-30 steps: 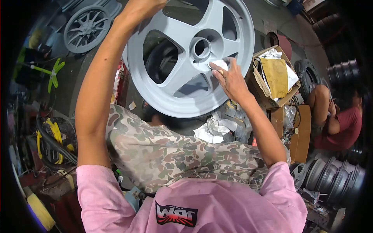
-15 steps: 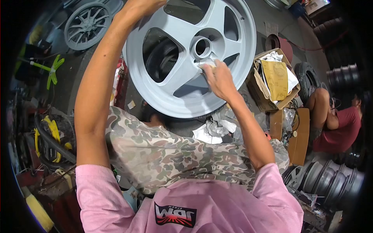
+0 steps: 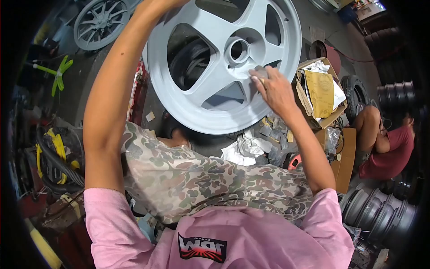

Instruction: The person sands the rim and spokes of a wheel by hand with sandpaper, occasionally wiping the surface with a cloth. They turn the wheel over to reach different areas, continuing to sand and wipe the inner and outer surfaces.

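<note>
A light grey five-spoke wheel rim (image 3: 201,114) is tilted up in front of my legs. My right hand (image 3: 278,92) is at the lower right of its hub, over the base of a spoke. Pinched in those fingers is a small greyish piece of sandpaper (image 3: 259,71), close to or on the rim; contact is hard to make out. My left hand (image 3: 163,3) reaches the rim's upper left edge, where the top of the picture cuts off its fingers. White dust or residue shows below the hub's centre hole.
A cardboard box (image 3: 329,117) of papers, with a brown sheet (image 3: 319,94) on top, stands right of the rim. White crumpled cloth or paper (image 3: 244,150) lies below it. Another spoked wheel (image 3: 99,24) is upper left. A person in a red shirt (image 3: 389,152) sits at right, near stacked wheels (image 3: 378,210).
My right hand has moved rightward and slightly down, away from the hub, with the sandpaper. The rim appears shifted slightly right in view. My left hand stays at its upper left edge.
</note>
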A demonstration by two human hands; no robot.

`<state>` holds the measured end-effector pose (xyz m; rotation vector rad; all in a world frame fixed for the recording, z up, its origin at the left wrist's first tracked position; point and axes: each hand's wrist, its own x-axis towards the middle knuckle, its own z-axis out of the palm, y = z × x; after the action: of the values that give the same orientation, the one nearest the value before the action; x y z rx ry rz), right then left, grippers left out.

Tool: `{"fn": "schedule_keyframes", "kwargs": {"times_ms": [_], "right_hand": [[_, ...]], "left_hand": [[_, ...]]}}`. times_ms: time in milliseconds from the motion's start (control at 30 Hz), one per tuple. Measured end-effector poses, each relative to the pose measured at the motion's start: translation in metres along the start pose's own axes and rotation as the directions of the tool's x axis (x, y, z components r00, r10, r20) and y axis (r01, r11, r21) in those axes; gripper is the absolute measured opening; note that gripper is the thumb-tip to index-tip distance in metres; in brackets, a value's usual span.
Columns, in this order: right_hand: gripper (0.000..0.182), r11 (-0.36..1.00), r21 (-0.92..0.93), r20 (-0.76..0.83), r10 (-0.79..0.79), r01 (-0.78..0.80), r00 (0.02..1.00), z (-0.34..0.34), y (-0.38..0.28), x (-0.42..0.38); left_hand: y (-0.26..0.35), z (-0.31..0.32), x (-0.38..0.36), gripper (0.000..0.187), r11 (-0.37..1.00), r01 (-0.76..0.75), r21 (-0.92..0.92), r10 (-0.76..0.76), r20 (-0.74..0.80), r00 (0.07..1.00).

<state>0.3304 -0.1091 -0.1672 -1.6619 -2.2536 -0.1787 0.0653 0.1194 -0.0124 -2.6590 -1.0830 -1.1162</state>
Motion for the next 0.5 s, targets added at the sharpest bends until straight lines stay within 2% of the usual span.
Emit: {"fn": "schedule_keyframes", "kwargs": {"times_ms": [33,67,100,167,200,233,300,333,433,500], "right_hand": [[0.026,0.997,-0.066,0.003,-0.034,0.034,0.999,0.004,0.012,0.006],[0.027,0.988,-0.125,-0.072,-0.094,0.085,0.993,0.004,0.015,0.018],[0.027,0.988,-0.127,-0.072,-0.095,0.086,0.993,0.006,0.019,0.026],[0.024,0.99,-0.133,0.184,-0.022,0.047,0.983,0.011,0.019,0.044],[0.022,0.978,-0.133,0.2,-0.131,0.159,0.971,0.006,0.024,0.049],[0.022,0.978,-0.131,0.203,-0.135,0.163,0.97,-0.001,0.029,0.047],[0.022,0.947,-0.232,0.355,-0.129,0.221,0.926,-0.033,0.024,0.046],[0.022,0.945,-0.242,0.384,-0.115,0.22,0.916,-0.038,0.024,0.045],[0.016,0.924,-0.284,0.398,-0.13,0.257,0.908,-0.014,0.03,0.06],[0.02,0.907,-0.295,0.409,-0.163,0.299,0.898,0.006,0.039,0.067]], "left_hand": [[0.002,-0.001,0.0,0.03,1.0,0.006,0.019,-0.005,-0.03,1.0],[0.004,-0.001,-0.001,0.03,1.0,0.008,0.014,-0.007,-0.029,1.0],[0.006,-0.004,0.0,0.029,0.999,0.026,-0.048,-0.026,0.005,1.0],[0.006,-0.012,-0.001,0.028,0.994,0.051,-0.095,-0.048,0.04,0.998],[0.006,-0.013,-0.003,0.028,0.994,0.044,-0.101,-0.04,0.043,0.998],[0.007,-0.013,-0.004,0.027,0.993,0.035,-0.113,-0.03,0.045,0.999],[0.003,-0.007,0.0,0.027,0.997,0.007,-0.073,-0.005,0.026,1.0],[0.0,-0.003,0.001,0.027,0.999,-0.021,-0.028,0.021,0.016,1.0],[0.002,0.001,0.004,0.028,0.999,-0.025,-0.045,0.025,0.013,1.0],[0.002,-0.002,0.003,0.028,0.999,-0.012,-0.038,0.012,0.011,1.0]]}}
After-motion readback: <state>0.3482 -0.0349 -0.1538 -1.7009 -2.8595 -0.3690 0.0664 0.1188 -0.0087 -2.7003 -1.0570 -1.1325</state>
